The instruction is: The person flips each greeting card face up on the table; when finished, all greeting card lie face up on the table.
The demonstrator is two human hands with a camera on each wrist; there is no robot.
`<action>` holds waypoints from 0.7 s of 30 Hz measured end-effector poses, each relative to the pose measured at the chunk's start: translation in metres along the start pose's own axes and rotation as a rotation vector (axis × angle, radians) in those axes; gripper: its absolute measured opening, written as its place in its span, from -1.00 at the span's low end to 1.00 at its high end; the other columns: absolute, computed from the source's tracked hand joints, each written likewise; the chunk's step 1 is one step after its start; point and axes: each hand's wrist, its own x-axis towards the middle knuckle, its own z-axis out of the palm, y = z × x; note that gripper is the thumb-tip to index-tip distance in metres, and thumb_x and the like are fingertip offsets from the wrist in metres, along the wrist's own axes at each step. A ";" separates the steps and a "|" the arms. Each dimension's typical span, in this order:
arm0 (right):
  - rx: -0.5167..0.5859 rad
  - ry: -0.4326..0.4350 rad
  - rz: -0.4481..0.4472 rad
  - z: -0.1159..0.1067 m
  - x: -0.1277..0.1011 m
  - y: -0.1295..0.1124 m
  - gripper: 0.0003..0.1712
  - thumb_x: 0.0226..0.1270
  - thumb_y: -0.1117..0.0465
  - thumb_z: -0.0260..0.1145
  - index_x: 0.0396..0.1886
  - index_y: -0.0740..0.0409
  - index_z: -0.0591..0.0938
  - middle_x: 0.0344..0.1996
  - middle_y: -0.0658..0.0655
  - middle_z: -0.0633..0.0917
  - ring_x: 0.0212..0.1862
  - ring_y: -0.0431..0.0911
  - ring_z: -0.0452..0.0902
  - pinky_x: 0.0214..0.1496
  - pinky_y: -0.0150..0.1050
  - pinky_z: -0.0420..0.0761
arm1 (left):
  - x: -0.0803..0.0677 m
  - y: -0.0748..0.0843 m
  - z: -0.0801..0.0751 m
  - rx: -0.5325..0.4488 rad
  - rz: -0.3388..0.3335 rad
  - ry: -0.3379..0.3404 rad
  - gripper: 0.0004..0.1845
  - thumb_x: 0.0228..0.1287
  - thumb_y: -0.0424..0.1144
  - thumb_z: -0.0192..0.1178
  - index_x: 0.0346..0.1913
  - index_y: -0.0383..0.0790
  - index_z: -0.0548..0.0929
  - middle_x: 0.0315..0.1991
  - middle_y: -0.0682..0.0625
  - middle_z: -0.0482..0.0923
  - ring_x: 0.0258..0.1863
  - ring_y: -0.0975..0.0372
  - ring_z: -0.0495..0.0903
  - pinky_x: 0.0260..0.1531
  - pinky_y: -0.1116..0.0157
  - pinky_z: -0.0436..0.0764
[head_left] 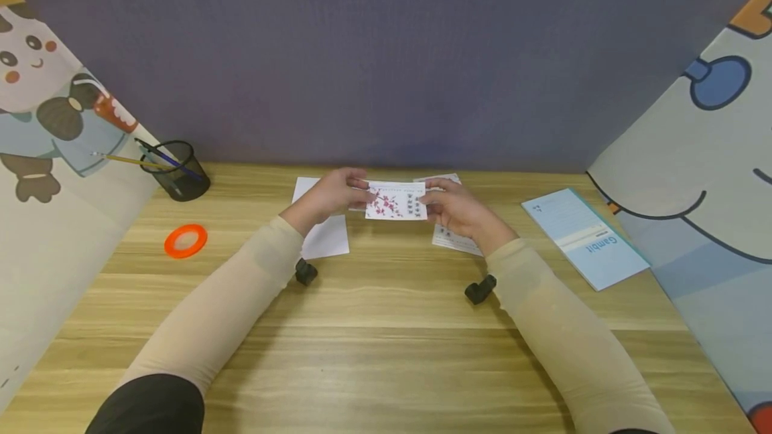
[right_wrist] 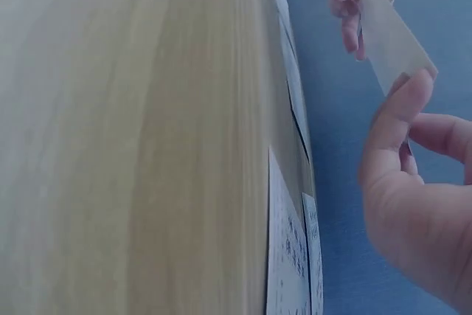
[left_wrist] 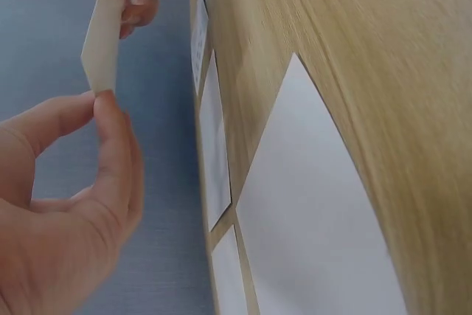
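A small white card (head_left: 395,201) printed with pink blossoms and dark characters is held up between both hands, above the back of the table. My left hand (head_left: 330,196) pinches its left end between thumb and fingers; the left wrist view shows this pinch at the card's edge (left_wrist: 103,49). At the opposite end, my right hand (head_left: 455,206) grips the card with the thumb on the printed face. Below the left hand lies a blank white sheet (head_left: 326,238), partly covered by that hand. Under the right hand lies a printed sheet (head_left: 455,238), also partly hidden.
A black mesh pen holder (head_left: 187,183) with pens stands at the back left, and an orange ring (head_left: 185,241) lies in front of it. To the right rests a light blue notepad (head_left: 585,236). A grey panel (head_left: 386,59) rises behind the wooden table (head_left: 386,353).
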 end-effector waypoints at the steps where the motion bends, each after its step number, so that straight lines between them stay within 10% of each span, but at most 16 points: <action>1: -0.031 -0.003 -0.002 0.000 0.000 0.000 -0.54 0.57 0.40 0.19 0.36 0.13 0.37 -0.22 0.00 0.67 -0.35 -0.21 0.60 -0.27 -0.35 0.68 | 0.000 0.000 0.000 -0.008 -0.012 -0.007 -0.19 0.44 -0.43 0.34 0.64 -0.39 0.20 0.49 -0.31 0.39 0.25 -0.03 0.67 0.37 0.12 0.69; 13: -0.342 -0.013 0.035 0.004 0.000 0.004 -0.36 0.60 0.29 0.26 0.56 0.25 0.30 -0.04 0.13 0.59 -0.31 -0.16 0.55 -0.19 -0.28 0.75 | -0.002 -0.004 0.003 0.074 -0.088 -0.135 -0.30 0.41 -0.49 0.32 0.52 -0.41 0.29 0.07 -0.15 0.40 -0.13 0.20 0.71 0.05 0.32 0.81; 21: -0.547 -0.039 0.041 0.006 -0.003 0.003 -0.35 0.63 0.20 0.28 0.60 0.21 0.36 -0.28 0.10 0.61 -0.36 -0.12 0.56 -0.20 -0.22 0.81 | -0.004 -0.007 0.006 0.124 -0.118 -0.191 -0.33 0.35 -0.53 0.35 0.45 -0.37 0.33 -0.08 -0.09 0.36 -0.24 0.21 0.71 0.01 0.31 0.83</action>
